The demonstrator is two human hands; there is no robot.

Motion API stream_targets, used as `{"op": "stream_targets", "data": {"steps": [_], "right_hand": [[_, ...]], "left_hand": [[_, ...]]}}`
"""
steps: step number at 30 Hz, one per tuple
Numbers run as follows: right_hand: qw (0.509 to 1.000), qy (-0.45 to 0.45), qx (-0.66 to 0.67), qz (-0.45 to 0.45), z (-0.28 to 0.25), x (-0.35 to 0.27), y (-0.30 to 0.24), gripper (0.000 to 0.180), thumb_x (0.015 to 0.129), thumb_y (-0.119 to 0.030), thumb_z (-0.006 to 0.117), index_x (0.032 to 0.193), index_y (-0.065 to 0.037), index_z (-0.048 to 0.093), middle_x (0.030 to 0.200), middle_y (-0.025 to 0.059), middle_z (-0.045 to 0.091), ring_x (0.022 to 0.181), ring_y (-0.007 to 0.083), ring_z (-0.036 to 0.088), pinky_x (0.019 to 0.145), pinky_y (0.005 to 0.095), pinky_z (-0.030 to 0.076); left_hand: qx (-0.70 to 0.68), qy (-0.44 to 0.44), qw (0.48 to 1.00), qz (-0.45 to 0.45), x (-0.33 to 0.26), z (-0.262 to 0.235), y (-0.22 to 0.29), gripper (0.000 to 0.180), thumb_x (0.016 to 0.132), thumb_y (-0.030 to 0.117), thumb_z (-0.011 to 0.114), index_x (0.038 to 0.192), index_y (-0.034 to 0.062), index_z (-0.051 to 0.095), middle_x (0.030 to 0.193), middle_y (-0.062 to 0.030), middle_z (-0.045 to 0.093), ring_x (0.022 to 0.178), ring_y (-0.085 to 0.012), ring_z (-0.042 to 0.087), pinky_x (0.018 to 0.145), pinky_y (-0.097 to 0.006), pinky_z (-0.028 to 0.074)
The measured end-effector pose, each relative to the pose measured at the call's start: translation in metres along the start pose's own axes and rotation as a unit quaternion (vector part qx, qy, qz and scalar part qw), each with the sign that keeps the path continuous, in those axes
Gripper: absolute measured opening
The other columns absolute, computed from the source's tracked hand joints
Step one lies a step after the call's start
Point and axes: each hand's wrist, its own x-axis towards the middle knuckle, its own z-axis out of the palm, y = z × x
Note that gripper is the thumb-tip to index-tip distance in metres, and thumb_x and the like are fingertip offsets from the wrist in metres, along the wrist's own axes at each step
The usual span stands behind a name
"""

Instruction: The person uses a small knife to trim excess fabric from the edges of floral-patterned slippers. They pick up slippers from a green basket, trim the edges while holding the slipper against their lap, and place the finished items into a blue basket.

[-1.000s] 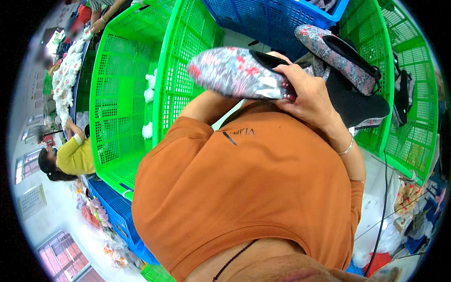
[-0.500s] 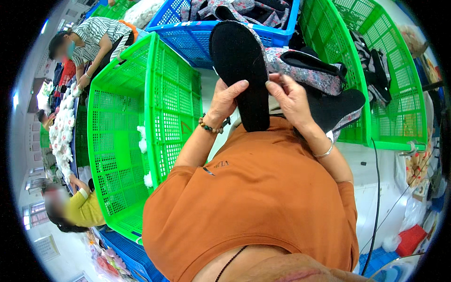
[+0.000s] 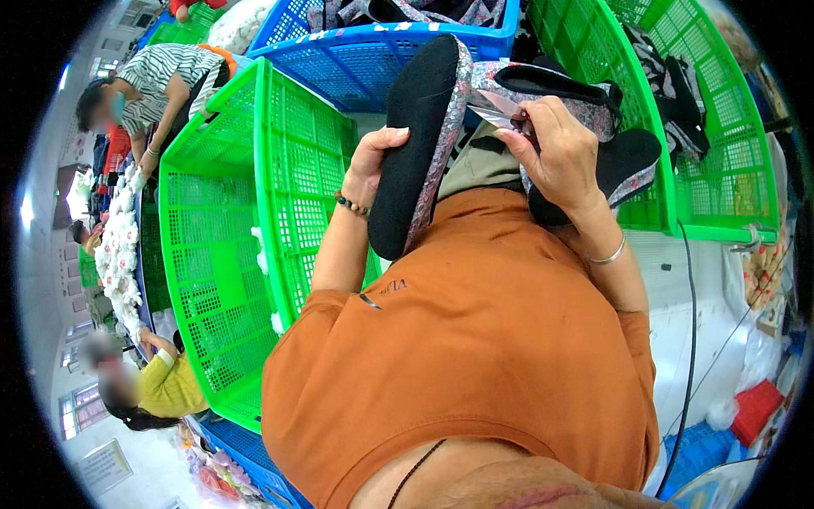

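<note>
slipper [image 3: 415, 144]: black sole, grey-pink floral edge
shirt [image 3: 475, 356]: orange
crate, centre left [image 3: 229, 254]: bright green mesh
crate, top centre [image 3: 356, 59]: blue
crate, upper right [image 3: 721, 170]: green
bracelet [image 3: 352, 204]: dark beads
bangle [image 3: 609, 254]: silver
worker's top, upper left [image 3: 165, 68]: black-white stripes

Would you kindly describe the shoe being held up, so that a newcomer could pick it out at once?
Start at the blue plastic mesh crate at the top; just below it, over the orange shirt, the left hand holds a floral fabric shoe with a black sole upright. Unlike the shoes lying in the green mesh crate, its sole faces the camera.
</note>
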Motion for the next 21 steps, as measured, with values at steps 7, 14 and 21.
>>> {"op": "stream_targets", "data": {"steps": [7,14,21], "right_hand": [[1.0,-0.023,-0.003,0.011,-0.001,-0.006,0.002,0.034,0.082,-0.04,0.063,0.081,-0.007,0.057,0.073,0.0053,0.054,0.06,0.023,0.058,0.049,0.0313,0.044],[0.999,-0.033,0.01,0.029,-0.006,-0.005,-0.001,0.034,0.083,-0.039,0.062,0.078,-0.007,0.056,0.072,0.0053,0.055,0.06,0.0238,0.058,0.048,0.0316,0.044],[0.994,-0.022,-0.012,0.106,-0.008,-0.012,0.009,0.032,0.088,-0.035,0.058,0.075,-0.006,0.057,0.067,0.0093,0.055,0.06,0.0284,0.056,0.049,0.0353,0.043]], "left_hand": [[0.045,-0.011,0.999,-0.012,0.0,0.007,-0.012,0.051,0.075,0.005,0.061,0.122,-0.0093,0.046,0.108,-0.0235,0.061,0.09,-0.0301,0.066,0.079,-0.038,0.057],[0.094,0.001,0.996,-0.001,0.004,0.016,-0.018,0.061,0.073,0.004,0.063,0.128,-0.0068,0.039,0.114,-0.0221,0.058,0.094,-0.0281,0.065,0.081,-0.037,0.056],[0.076,0.013,0.997,-0.021,0.003,0.016,-0.02,0.061,0.073,0.003,0.063,0.128,-0.0055,0.039,0.114,-0.0217,0.058,0.093,-0.029,0.065,0.079,-0.037,0.056]]}}
